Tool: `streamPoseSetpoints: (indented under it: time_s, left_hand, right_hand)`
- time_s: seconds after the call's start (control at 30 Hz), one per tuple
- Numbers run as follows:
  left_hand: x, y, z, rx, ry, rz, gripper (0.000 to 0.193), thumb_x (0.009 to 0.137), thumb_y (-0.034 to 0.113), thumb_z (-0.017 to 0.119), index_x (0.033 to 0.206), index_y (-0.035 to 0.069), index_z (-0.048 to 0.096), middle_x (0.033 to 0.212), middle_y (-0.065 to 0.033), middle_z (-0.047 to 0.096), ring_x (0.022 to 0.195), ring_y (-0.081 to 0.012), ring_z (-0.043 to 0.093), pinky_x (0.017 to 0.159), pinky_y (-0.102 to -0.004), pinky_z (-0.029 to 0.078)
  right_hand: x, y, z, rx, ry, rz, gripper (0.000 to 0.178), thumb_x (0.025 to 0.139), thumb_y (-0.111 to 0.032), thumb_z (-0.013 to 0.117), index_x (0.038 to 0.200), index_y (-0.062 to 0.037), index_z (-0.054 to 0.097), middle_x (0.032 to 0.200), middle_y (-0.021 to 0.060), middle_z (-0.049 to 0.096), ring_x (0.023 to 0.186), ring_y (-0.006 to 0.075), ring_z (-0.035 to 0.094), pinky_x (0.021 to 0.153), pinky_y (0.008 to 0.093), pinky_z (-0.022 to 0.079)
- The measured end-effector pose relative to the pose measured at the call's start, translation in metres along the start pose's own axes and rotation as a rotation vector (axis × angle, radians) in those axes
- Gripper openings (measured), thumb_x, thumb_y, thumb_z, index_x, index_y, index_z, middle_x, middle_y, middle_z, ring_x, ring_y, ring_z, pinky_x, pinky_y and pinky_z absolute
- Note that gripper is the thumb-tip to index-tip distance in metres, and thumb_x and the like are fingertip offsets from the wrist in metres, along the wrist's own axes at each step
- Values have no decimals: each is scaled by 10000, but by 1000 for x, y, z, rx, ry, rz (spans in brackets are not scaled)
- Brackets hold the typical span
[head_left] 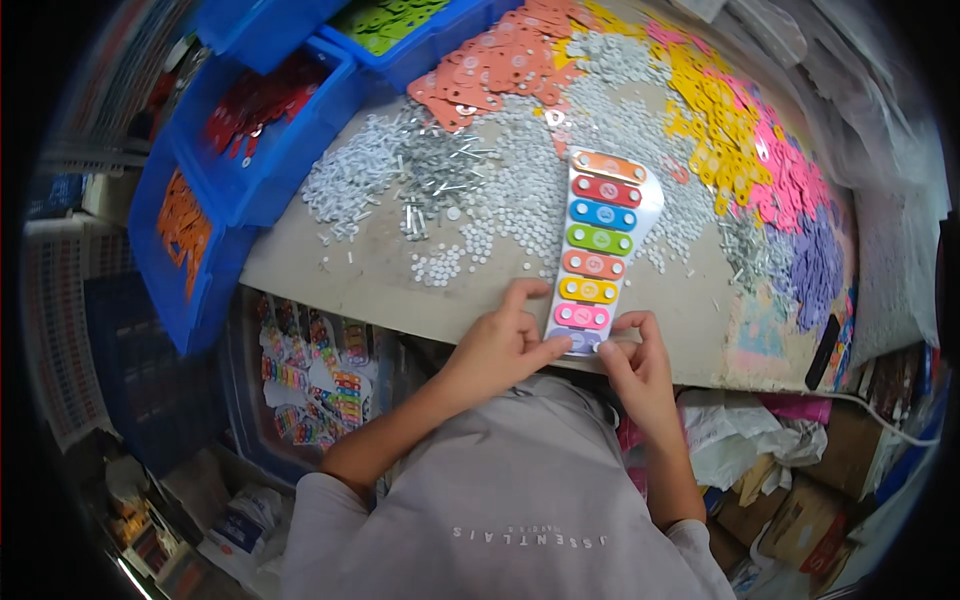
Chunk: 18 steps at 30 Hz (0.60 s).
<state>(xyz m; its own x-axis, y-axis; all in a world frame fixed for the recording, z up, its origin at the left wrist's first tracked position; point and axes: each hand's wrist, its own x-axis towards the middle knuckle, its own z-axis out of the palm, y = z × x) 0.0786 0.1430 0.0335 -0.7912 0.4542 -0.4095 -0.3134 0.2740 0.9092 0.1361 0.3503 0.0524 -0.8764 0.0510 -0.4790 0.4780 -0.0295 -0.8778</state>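
Note:
A toy xylophone (597,265) lies on the table with its narrow end near me, its rainbow of coloured bars fixed by white round caps on a white base. At that narrow end, my left hand (505,345) grips the left edge, thumb on the purple bar (575,340) and index finger bent beside the base. From the other side my right hand (642,375) closes on the same end, its thumb at the bar's right tip by a white cap. Fingers partly hide the purple bar.
White caps (510,195) and metal pins (440,160) are heaped beyond my hands. Coral (490,70), yellow (700,90), pink (795,190) and purple bars (815,265) lie in piles. Blue bins (285,165) stand left; a clear tub (315,375) of colourful xylophones sits below the table edge.

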Motion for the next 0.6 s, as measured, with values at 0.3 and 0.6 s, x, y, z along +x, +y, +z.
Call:
streamPoseSetpoints:
  time_s: [0.3, 0.6]
  left_hand:
    - [8, -12, 11, -202, -133, -25, 415, 990, 219, 652, 1278, 19, 429, 649, -7, 583, 544, -70, 501, 479, -281, 381]
    - [10, -23, 19, -1, 14, 188, 316, 964, 187, 646, 1132, 17, 439, 739, -158, 619, 651, -272, 624, 582, -422, 438]
  right_hand:
    - [5, 3, -3, 11, -99, 154, 294, 995, -230, 623, 1219, -95, 488, 649, -34, 509, 467, 67, 456, 417, 212, 355]
    - [16, -3, -4, 9, -150, 161, 355, 967, -145, 652, 1268, -32, 503, 756, -4, 623, 470, 54, 486, 413, 199, 344]
